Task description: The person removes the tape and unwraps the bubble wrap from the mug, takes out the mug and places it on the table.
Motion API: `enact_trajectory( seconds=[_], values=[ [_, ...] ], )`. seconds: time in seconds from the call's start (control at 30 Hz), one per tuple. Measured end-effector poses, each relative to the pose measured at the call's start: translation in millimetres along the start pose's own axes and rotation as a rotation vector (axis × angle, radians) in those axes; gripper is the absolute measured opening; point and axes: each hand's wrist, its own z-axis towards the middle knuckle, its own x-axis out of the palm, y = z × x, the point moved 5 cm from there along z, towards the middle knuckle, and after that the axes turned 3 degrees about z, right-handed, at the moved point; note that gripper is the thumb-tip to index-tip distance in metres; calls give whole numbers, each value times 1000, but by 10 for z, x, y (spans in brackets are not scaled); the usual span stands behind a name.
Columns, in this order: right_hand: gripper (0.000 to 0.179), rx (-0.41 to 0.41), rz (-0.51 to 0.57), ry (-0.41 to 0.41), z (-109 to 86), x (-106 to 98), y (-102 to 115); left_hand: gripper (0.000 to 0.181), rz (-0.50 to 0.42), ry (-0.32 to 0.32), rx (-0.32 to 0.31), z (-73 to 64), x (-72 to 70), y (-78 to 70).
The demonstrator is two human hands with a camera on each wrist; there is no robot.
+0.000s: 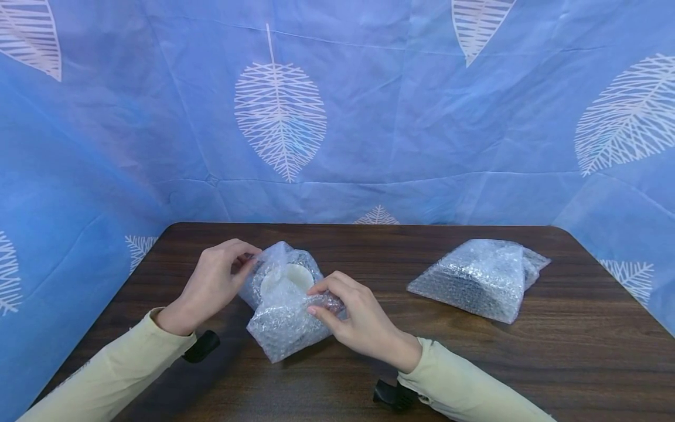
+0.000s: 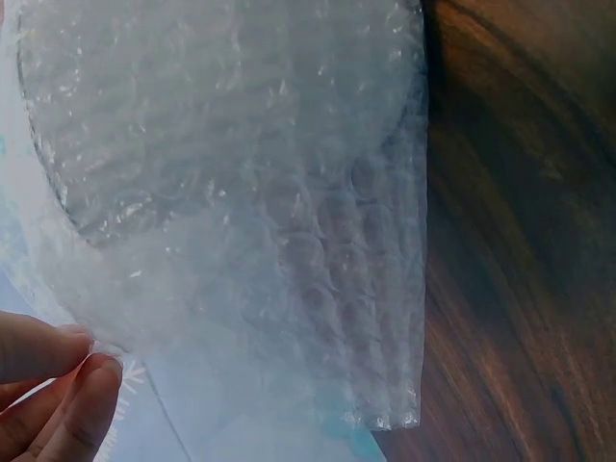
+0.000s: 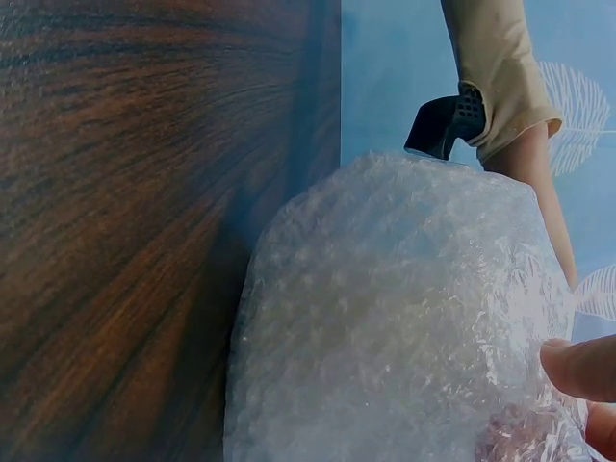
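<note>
A sheet of bubble wrap (image 1: 287,325) lies folded about a white round object (image 1: 299,274) on the left half of the table. Part of that object's round edge shows between the folds; the rest is hidden under the plastic. At the far left corner of the wrap, my left hand (image 1: 213,281) pinches its edge between thumb and fingers, as the left wrist view also shows with the fingertips (image 2: 82,385). My right hand (image 1: 364,316) holds the near right fold of the wrap between thumb and fingers. In the right wrist view, its thumb (image 3: 582,369) presses the plastic.
A second bubble-wrapped bundle (image 1: 477,284) lies at the right of the dark wooden table (image 1: 369,252). Behind the table's far edge hangs a blue cloth (image 1: 369,117) with white leaf prints. Black wrist devices (image 1: 201,347) sit under both sleeves.
</note>
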Motion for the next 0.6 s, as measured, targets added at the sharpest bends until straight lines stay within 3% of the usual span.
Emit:
enact_trajectory(
  seconds=[0.6],
  values=[
    [17, -18, 28, -15, -38, -12, 20, 20, -4, 15, -6, 19, -9, 56]
  ],
)
